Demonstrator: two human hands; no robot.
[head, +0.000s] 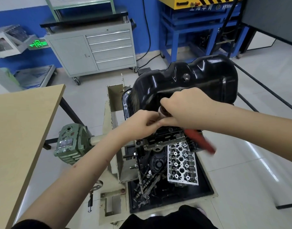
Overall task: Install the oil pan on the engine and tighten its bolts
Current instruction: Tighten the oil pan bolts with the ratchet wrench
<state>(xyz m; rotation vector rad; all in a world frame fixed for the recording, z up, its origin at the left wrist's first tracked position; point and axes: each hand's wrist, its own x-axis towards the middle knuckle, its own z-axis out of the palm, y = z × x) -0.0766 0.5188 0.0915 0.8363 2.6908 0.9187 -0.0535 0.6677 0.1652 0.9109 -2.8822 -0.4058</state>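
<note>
A black tray (203,187) under the stand holds a silver cylinder head (182,164) and camshafts (146,187). The black oil pan (191,83) sits atop the engine (165,136). The right hand (186,111) curls its fingers round a red-handled ratchet (199,141); the left hand (142,123) pinches the ratchet's metal head (162,111). The yellow machine (198,2) behind reads "HY", the rest illegible.

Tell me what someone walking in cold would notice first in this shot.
The glossy black oil pan stands out at centre, sitting on the engine. At its near edge the left hand and right hand meet around a ratchet head, its red handle blurred to the right. Below lies a silver cylinder head in a black tray.
</note>
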